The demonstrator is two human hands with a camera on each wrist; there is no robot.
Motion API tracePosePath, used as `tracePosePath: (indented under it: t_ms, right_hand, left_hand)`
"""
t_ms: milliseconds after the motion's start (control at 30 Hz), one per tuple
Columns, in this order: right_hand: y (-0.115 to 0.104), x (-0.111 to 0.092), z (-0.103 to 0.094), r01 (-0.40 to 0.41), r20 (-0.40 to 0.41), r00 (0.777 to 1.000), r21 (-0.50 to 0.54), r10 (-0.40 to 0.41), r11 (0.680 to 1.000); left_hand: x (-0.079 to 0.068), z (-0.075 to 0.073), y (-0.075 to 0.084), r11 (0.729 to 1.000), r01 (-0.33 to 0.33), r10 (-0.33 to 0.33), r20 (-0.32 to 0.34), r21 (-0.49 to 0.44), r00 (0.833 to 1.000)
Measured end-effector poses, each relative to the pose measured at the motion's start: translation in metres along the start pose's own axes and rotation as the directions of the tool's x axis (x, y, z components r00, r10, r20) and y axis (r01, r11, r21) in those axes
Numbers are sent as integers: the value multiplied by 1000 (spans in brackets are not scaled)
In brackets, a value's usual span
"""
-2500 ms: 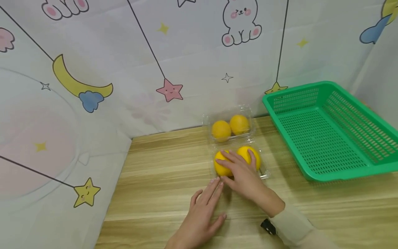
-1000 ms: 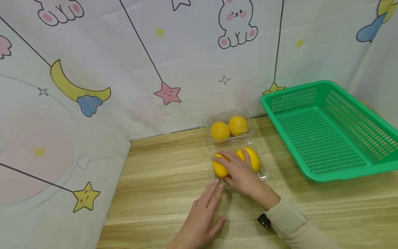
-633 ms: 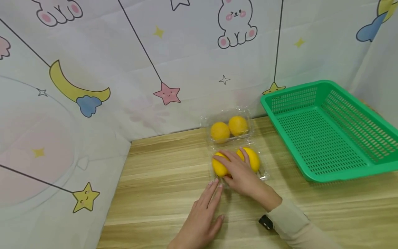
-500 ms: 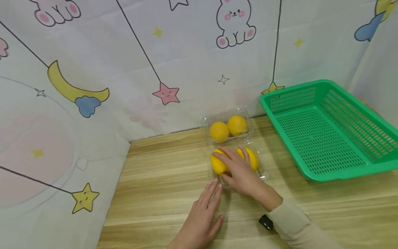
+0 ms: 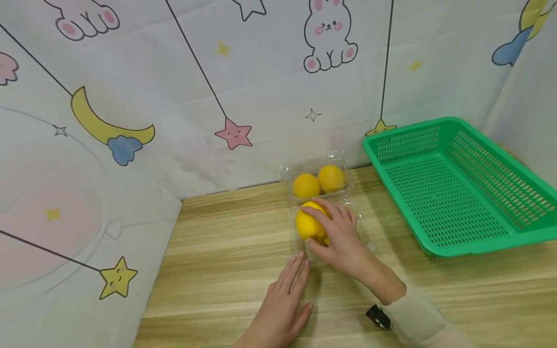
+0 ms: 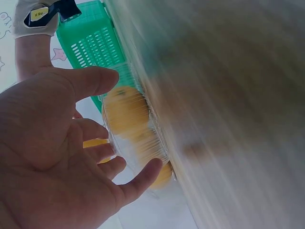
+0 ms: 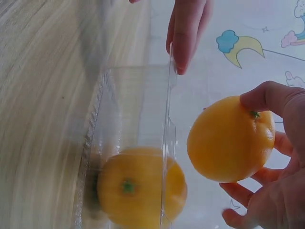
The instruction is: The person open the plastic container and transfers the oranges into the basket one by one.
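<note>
The orange (image 5: pixel 308 223) is gripped by the right hand (image 5: pixel 344 239) just above the near box (image 7: pixel 157 95) — out, not yet set down — with another orange (image 7: pixel 136 188) left inside, two oranges (image 5: pixel 306 186) in the far box (image 5: pixel 288 180), and the left hand (image 5: pixel 279 302) laid straight-fingered at the near box.

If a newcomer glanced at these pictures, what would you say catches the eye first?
Probably the large green basket at the right, then the orange fruit that the right hand grips above the clear container. Behind them, a cartoon rabbit stands out on the pale backdrop.
</note>
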State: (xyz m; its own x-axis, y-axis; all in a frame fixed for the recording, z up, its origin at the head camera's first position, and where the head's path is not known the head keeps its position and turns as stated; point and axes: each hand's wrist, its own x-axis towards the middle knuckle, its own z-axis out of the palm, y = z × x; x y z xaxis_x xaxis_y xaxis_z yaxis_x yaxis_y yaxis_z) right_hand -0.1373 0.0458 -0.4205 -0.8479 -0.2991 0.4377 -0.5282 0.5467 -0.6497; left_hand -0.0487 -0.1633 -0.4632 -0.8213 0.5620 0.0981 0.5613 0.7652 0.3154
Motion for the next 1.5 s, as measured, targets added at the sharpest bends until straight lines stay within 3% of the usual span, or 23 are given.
tracePosePath:
  t_ms: [133, 400, 800, 1500]
  right_hand:
    - [1, -3, -10, -9, -25, 1000, 32, 10, 999]
    - [2, -8, -30, 27, -83, 996, -13, -28, 1000]
    - [11, -20, -81, 70, -112, 990, -103, -82, 992]
    - [57, -50, -155, -44, -163, 987, -244, 4, 969]
  left_hand:
    - [1, 1, 0, 1000, -9, 9, -10, 18, 1000]
    - [1, 3, 0, 999, -9, 10, -17, 36, 1000]
    - [-4, 6, 3, 998, 11, -9, -28, 67, 1000]
    - [0, 4, 2, 997, -10, 15, -58, 76, 998]
